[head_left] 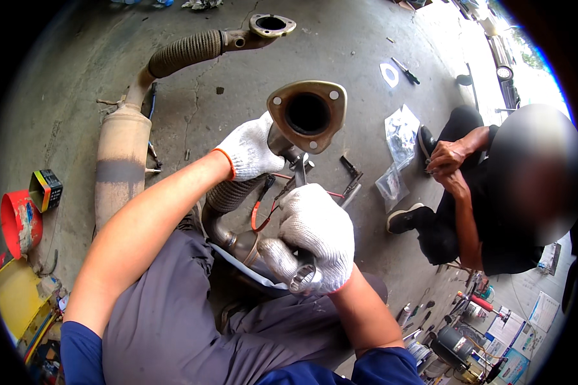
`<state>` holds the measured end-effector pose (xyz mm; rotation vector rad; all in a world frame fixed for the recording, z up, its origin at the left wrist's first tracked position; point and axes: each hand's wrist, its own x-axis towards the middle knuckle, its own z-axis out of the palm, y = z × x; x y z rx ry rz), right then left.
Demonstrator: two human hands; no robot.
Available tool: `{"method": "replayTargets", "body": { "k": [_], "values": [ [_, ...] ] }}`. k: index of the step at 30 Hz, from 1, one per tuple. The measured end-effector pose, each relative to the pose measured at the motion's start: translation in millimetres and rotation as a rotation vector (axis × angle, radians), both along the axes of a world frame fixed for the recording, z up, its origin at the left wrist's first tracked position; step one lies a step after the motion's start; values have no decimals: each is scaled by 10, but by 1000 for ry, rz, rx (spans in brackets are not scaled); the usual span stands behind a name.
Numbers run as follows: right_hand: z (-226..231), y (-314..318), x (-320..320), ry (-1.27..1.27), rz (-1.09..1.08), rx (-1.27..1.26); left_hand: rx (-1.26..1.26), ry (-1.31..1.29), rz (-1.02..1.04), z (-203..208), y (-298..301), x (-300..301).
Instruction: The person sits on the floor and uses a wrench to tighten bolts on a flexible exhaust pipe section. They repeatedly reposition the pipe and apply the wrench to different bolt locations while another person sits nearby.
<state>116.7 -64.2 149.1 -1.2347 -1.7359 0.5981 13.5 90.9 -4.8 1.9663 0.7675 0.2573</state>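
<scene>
Floor (340,38), grey and cracked, spreads beneath everything. On the right crouches a person in dark clothes (488,221), both hands brought together. To the left lies a long exhaust pipe with a rusty muffler (121,144), its flanged end farthest away. Another exhaust pipe (228,197), with a corrugated section, rises between the wearer's knees, its three-cornered flange (331,131) turned toward the camera. A red bucket (13,221) sits at far left; clear plastic bags (404,138) lie near the person's shoes. The left grip (250,151), white-gloved, is wrapped around the neck just behind the flange. The right grip (318,231), also gloved, is closed around a metal wrench (300,174), its upper end just below the flange; whether it seats on a bolt is hard to tell. Beyond, a screwdriver (410,76) lies beside a white gasket-shaped piece (384,67).
</scene>
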Motion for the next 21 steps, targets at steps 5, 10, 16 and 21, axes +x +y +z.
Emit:
{"method": "replayTargets", "body": {
  "k": [5,10,16,21],
  "values": [
    [-215,-20,-163,-275,169,-30,-114,-18,28,-68,61,29],
    [-1086,-347,-479,-517,308,58,-44,-42,113,-94,14,70],
    [-599,-455,-642,-308,459,202,-120,21,74,-138,19,39],
    [135,-359,-254,-193,285,251,-145,-34,109,25,42,-40]
  ]
}}
